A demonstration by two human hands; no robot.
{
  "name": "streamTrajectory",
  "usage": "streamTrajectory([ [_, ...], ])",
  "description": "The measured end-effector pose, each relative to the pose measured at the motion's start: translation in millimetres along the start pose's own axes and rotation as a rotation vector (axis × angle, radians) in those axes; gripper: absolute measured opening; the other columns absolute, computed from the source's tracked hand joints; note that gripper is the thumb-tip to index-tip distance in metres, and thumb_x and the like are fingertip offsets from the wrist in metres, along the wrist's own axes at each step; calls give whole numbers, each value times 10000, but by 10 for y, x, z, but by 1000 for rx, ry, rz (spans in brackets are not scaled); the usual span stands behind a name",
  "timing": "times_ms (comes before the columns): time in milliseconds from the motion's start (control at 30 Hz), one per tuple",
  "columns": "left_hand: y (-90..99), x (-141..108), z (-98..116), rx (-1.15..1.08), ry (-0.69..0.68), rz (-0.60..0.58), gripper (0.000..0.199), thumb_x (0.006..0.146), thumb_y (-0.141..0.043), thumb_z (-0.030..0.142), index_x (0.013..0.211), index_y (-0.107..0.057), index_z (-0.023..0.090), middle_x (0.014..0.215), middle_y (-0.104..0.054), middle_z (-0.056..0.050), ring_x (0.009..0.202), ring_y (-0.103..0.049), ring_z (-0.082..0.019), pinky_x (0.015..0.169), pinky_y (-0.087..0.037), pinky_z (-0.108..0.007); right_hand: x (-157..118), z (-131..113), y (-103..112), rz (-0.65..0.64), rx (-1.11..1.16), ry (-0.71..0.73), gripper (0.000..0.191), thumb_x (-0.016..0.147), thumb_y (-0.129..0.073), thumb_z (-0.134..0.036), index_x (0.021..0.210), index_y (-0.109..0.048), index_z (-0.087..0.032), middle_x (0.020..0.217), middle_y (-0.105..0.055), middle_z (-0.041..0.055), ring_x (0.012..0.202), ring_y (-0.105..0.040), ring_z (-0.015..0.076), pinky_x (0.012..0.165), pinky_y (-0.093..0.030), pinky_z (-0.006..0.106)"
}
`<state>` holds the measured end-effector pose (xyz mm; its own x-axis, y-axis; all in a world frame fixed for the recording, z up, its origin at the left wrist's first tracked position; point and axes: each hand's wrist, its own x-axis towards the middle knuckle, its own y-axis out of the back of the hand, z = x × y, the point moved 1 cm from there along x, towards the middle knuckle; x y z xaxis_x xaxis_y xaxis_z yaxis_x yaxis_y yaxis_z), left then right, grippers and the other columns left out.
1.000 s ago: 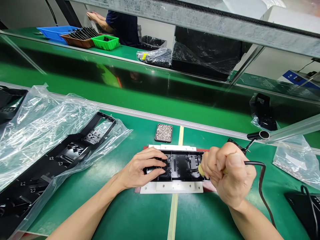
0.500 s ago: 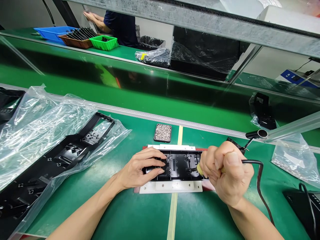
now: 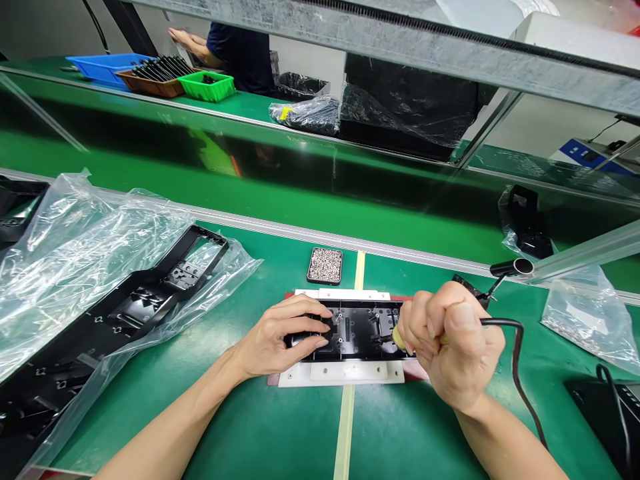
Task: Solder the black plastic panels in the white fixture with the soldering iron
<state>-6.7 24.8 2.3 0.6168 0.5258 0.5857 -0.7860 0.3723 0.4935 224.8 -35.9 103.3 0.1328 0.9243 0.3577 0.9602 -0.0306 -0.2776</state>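
Note:
A black plastic panel (image 3: 359, 333) with ribs and posts lies in a white fixture (image 3: 345, 373) in front of me. My left hand (image 3: 285, 333) holds the panel's left end, thumb and curved fingers bearing on it. In a fist, my right hand (image 3: 453, 340) grips a corded tool with a yellow collar (image 3: 399, 338), which looks like a soldering iron. Its dark tip (image 3: 383, 339) points left and meets the panel right of its middle, around a post. The fist hides most of the handle. Beyond the fixture sits a small black tray (image 3: 325, 265) full of tiny metal pieces.
Long black housings (image 3: 140, 303) lie on clear plastic film (image 3: 100, 220) at left. At right are a tool holder tube (image 3: 517, 267), a bag of small parts (image 3: 585, 320) and a black device (image 3: 605, 413). The tool's cable (image 3: 517, 373) hangs beside my right wrist. A co-worker (image 3: 240, 57) stands behind.

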Motion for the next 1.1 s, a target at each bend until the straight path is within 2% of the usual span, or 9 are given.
streamTrajectory([
  [1100,-6,-26,-21,-9,18,-24,154,923,-741,126,1072,-760,160,1135,-743,-116,1035,-698,-233,941,-562,-417,-2,6,12,-1,13,0,407,1034,-529,-368,665,-477,-204,521,-359,-60,431,-302,79,400,-292,201],
])
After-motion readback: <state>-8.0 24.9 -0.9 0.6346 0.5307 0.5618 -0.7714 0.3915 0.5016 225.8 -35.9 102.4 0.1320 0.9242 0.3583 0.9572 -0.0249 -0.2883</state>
